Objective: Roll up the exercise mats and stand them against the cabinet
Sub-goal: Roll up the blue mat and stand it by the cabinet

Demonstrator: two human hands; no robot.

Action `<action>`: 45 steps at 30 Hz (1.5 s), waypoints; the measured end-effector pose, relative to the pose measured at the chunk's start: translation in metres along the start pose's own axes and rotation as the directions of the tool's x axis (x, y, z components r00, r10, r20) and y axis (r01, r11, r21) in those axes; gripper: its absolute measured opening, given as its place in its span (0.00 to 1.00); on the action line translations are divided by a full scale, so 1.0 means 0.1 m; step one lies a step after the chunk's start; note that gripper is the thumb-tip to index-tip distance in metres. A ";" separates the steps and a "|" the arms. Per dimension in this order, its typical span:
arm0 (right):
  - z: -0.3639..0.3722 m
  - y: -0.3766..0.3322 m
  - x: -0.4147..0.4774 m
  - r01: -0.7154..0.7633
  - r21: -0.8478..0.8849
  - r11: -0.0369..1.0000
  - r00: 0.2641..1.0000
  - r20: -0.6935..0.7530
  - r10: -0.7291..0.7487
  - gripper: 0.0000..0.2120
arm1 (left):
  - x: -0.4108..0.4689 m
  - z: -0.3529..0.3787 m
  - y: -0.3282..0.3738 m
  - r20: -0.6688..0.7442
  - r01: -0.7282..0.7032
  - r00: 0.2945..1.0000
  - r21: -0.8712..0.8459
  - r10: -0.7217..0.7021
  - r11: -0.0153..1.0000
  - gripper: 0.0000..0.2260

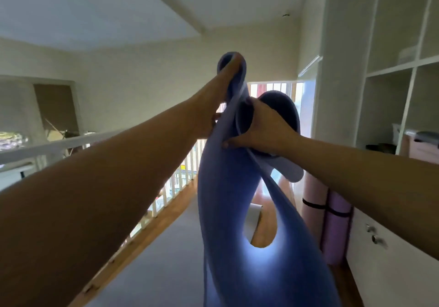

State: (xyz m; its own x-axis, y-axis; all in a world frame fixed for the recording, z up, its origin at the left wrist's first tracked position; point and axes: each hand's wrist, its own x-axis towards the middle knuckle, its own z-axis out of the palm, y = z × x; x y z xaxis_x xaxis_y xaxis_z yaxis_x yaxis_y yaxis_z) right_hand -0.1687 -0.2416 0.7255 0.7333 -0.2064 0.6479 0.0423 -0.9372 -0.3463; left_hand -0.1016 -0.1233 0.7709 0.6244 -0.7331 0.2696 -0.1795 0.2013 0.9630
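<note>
A blue exercise mat (225, 202) hangs in front of me, loosely curled and twisted, lifted off the floor. My left hand (222, 88) is raised high and grips the mat's top edge. My right hand (259, 128) clasps a curled part of the same mat a little lower and to the right. A pink rolled mat (313, 202) and a purple rolled mat (337, 226), each bound with dark straps, stand upright against the white cabinet (389, 259) on the right. A grey mat (171, 254) lies flat on the wooden floor below.
A white railing (166, 200) with upright bars runs along the left of the floor strip. White open shelves (401, 69) rise above the cabinet, with boxes on them. A bright window (275, 88) is at the far end. A white pillar (342, 69) stands by the shelves.
</note>
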 end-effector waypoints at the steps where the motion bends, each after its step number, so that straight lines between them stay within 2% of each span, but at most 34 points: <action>1: -0.01 -0.01 0.03 0.005 -0.016 1.000 1.000 -0.002 -0.005 0.42 | -0.05 0.00 -0.01 0.083 -0.012 0.997 0.066 0.006 0.998 0.37; 2: 0.00 -0.02 0.04 0.011 -0.029 1.000 1.000 -0.004 -0.011 0.43 | -0.07 -0.05 -0.05 0.141 -0.043 0.990 0.113 0.027 0.993 0.36; 4: 0.03 -0.03 0.01 0.024 -0.051 0.998 1.000 -0.019 -0.025 0.45 | -0.14 -0.14 -0.14 0.146 -0.066 0.988 0.162 0.042 0.985 0.21; 6: 0.10 -0.04 -0.03 0.051 -0.080 0.995 0.999 0.000 -0.051 0.48 | -0.21 -0.27 -0.26 0.032 -0.067 0.997 0.072 0.064 0.995 0.16; 8: 0.18 -0.06 -0.06 0.096 -0.125 0.987 0.995 0.034 -0.093 0.47 | -0.25 -0.42 -0.41 -0.097 -0.057 0.994 -0.068 0.050 0.996 0.12; 11: 0.25 -0.08 -0.06 0.149 -0.145 0.978 0.989 0.042 -0.144 0.43 | -0.22 -0.55 -0.62 -0.174 -0.029 0.984 -0.275 -0.020 0.961 0.13; 13: 0.27 -0.07 0.00 0.163 -0.148 0.976 0.986 0.047 -0.158 0.41 | -0.17 -0.61 -0.72 -0.133 -0.014 0.990 -0.355 -0.036 0.935 0.16; 16: 0.31 -0.03 0.12 0.171 -0.172 0.970 0.984 0.081 -0.159 0.39 | -0.06 -0.66 -0.81 -0.030 0.028 0.999 -0.442 -0.045 0.897 0.15; 22: 0.64 0.11 0.18 0.164 -0.177 0.970 0.963 0.241 -0.119 0.38 | 0.22 -0.79 -1.18 0.036 0.162 0.986 -0.350 -0.160 0.923 0.14; 25: 1.10 0.22 0.13 0.130 -0.162 0.978 0.945 0.320 -0.072 0.32 | 0.32 -0.94 -1.55 0.035 0.283 0.958 -0.280 -0.285 0.917 0.13; 30: 2.09 0.45 -0.09 0.052 -0.112 0.992 0.895 0.445 0.003 0.20 | 0.33 -1.26 -2.39 -0.035 0.509 0.852 -0.182 -0.522 0.842 0.10; 33: 2.57 0.56 -0.25 -0.006 -0.042 0.999 0.869 0.495 0.026 0.21 | 0.19 -1.43 -2.84 -0.082 0.595 0.792 -0.116 -0.605 0.795 0.14; 35: 2.83 0.64 -0.35 -0.033 -0.006 0.999 0.832 0.553 0.031 0.23 | 0.12 -1.49 -3.07 -0.146 0.614 0.779 -0.020 -0.610 0.789 0.13; 38: 3.09 0.73 -0.44 -0.041 0.058 0.997 0.756 0.654 -0.006 0.27 | 0.13 -1.50 -3.32 -0.308 0.624 0.740 -0.017 -0.598 0.781 0.12; 41: 3.05 0.76 -0.43 0.025 0.157 0.987 0.787 0.606 -0.116 0.24 | 0.20 -1.60 -3.42 -0.415 0.646 0.656 -0.122 -0.630 0.753 0.06; 43: 2.92 0.82 -0.42 0.022 0.184 0.983 0.821 0.557 -0.122 0.21 | 0.24 -1.66 -3.45 -0.396 0.663 0.650 -0.119 -0.648 0.739 0.05; 45: 2.74 0.89 -0.44 0.004 0.155 0.988 0.862 0.499 -0.082 0.21 | 0.28 -1.65 -3.46 -0.399 0.657 0.654 -0.123 -0.643 0.744 0.08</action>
State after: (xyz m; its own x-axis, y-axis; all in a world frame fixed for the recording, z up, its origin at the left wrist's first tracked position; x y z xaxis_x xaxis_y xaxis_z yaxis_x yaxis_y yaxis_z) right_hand -0.0112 -0.2391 0.4804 0.9679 0.0394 0.2483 0.1501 -0.8830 -0.4447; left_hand 0.1036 -0.1061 0.4466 0.8270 -0.3498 -0.4402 0.3696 -0.2519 0.8944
